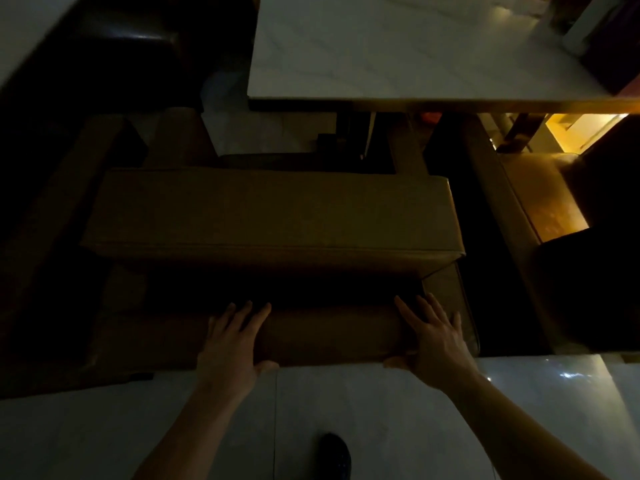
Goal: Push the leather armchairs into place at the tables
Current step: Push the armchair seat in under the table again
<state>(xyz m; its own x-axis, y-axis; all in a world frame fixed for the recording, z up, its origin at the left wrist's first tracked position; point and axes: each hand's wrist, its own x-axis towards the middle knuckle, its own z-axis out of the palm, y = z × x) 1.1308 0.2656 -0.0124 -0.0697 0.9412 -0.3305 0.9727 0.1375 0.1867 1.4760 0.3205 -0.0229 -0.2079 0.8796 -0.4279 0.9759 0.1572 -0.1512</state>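
Observation:
A brown leather armchair stands below me, seen from behind and above, facing a white marble table. Its arms reach toward the table's near edge. My left hand lies flat on the top of the chair's backrest, fingers spread, thumb hooked over the rear edge. My right hand rests the same way near the backrest's right corner. Both palms press on the leather and neither hand closes around anything. The room is dim.
A second brown armchair stands to the right, a third at the left. A dark seat sits at the upper left beside another pale table. My shoe is on the pale tiled floor.

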